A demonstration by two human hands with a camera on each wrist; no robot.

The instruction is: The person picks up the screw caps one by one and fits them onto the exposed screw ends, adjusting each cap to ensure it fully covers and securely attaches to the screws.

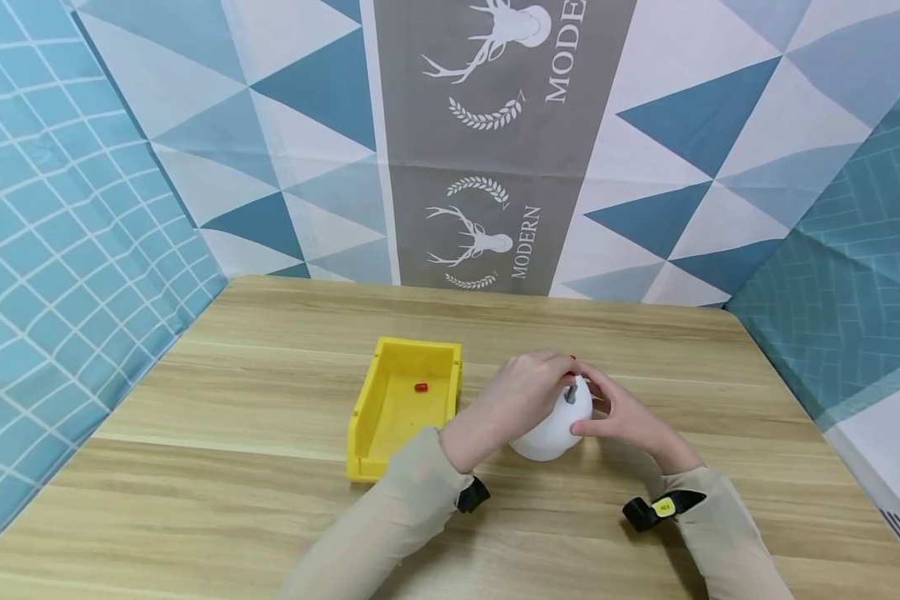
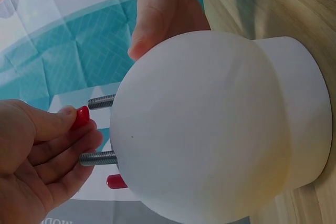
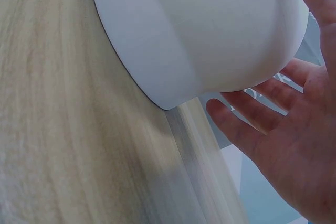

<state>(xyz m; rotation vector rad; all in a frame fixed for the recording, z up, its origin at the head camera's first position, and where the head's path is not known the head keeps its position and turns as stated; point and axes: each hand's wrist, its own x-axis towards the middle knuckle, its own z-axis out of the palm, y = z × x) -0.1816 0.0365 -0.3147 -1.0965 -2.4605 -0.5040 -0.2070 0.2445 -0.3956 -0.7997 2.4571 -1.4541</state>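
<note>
A white rounded body point(image 1: 543, 440) with a narrower base stands on the wooden table. Two bare threaded studs, an upper stud point(image 2: 101, 102) and a lower stud point(image 2: 98, 158), project from its top in the left wrist view. Beside them a red cap point(image 2: 117, 181) sticks out from the top. Between thumb and finger, my left hand point(image 1: 527, 390) pinches another red cap point(image 2: 81, 118) close to the end of the upper stud. My right hand point(image 1: 624, 417) holds the body from the right, its thumb in front and its fingers point(image 3: 247, 111) around the far side.
Left of the white body stands a yellow bin point(image 1: 366, 472), with a small red cap point(image 1: 421, 387) lying inside. Patterned cloth point(image 1: 315, 100) hangs along the table's back and sides. Each wrist wears a black strap point(image 1: 474, 495).
</note>
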